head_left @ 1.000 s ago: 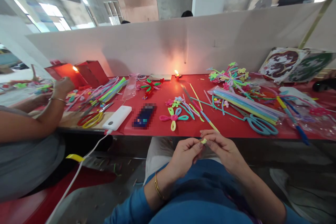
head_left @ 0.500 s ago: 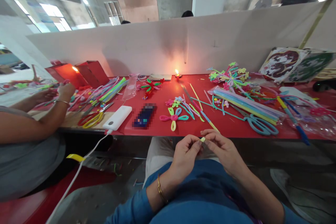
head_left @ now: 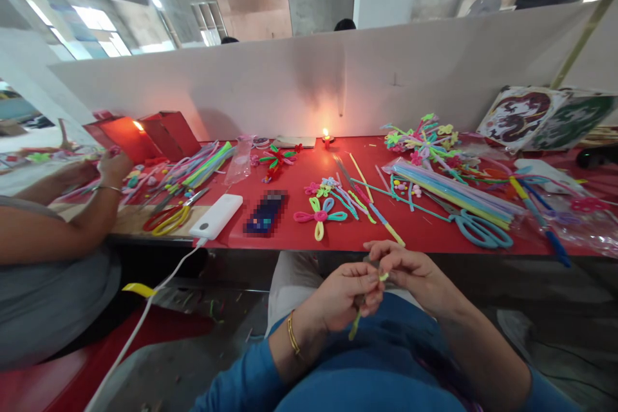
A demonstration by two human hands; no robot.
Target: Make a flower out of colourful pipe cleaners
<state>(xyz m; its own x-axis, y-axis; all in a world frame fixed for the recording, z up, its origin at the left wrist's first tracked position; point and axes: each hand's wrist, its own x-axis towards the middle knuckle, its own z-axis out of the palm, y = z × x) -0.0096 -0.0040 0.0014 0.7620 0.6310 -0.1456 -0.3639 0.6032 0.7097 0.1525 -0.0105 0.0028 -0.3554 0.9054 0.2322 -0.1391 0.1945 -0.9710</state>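
Low in the middle of the frame we see the person's two hands meet just below the near edge of the red table (head_left: pixel 434 232). The left hand (head_left: pixel 345 296) is curled, its fingertips pinching a yellow-green pipe cleaner (head_left: pixel 357 318), whose loose end hangs down and to the left over the blue sleeve. The right hand (head_left: pixel 415 270) is closed on the top end of the same pipe cleaner, thumb and forefinger pressed together right beside the left hand's fingertips. A gold bangle (head_left: pixel 291 341) circles the left wrist.

On the table just above the hands lies a small flower of pink, yellow and blue loops (head_left: pixel 319 215). To its right, teal scissors (head_left: pixel 477 229) rest beside a long bundle of pastel pipe cleaners (head_left: pixel 449 190). Left of the flower we find a blurred phone (head_left: pixel 265 212) and a white power bank (head_left: pixel 215 215), its cable trailing down toward the lower left. A lit candle (head_left: pixel 326 136) stands at the far edge of the table, against the white partition (head_left: pixel 290 84).

At the left of the frame a co-worker's arm (head_left: pixel 58 225) reaches over the table, near yellow-handled scissors (head_left: pixel 168 219).
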